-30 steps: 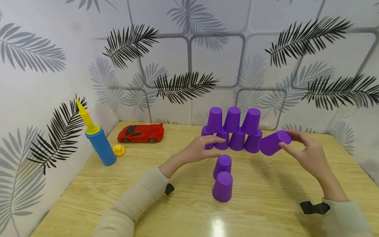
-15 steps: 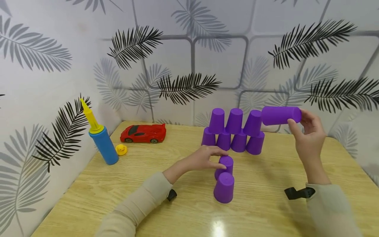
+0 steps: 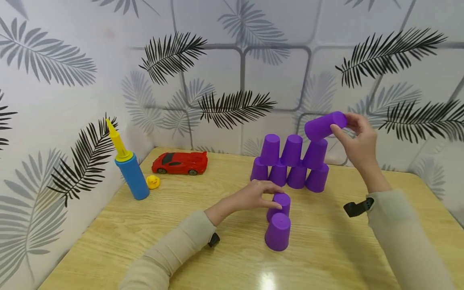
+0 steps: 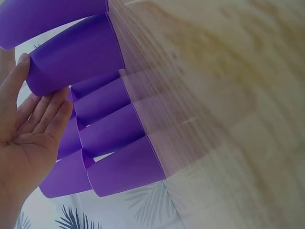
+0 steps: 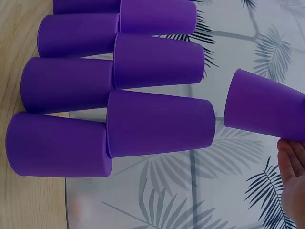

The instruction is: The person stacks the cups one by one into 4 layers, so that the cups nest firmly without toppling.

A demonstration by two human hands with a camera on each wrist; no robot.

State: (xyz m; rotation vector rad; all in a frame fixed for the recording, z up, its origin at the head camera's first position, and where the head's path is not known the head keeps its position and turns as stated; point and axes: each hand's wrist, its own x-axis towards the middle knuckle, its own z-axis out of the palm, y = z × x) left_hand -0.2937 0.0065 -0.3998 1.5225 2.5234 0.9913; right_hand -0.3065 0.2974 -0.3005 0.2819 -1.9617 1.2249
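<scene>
My right hand (image 3: 360, 145) grips a purple cup (image 3: 320, 127) by its closed end and holds it tilted, open end to the left. In the right wrist view the held cup (image 5: 264, 105) is apart from the upper row. Below it stands a two-tier stack of upside-down purple cups: three upper cups (image 3: 291, 150) on a longer lower row (image 3: 278, 175). My left hand (image 3: 250, 196) has thumb and fingers around the closed end of a standing purple cup (image 4: 78, 55). Just in front of that one stands another upside-down cup (image 3: 278, 233).
At the left of the wooden table (image 3: 224, 257) are a blue and yellow hand pump (image 3: 132, 175), a yellow rubber duck (image 3: 153, 182) and a red toy car (image 3: 180, 163). A wall with leaf-patterned covering (image 3: 232, 72) rises behind the stack.
My right hand has lifted its cup from beside the stack, then brought it left over the upper row's right end. My left hand has come down onto the farther front cup.
</scene>
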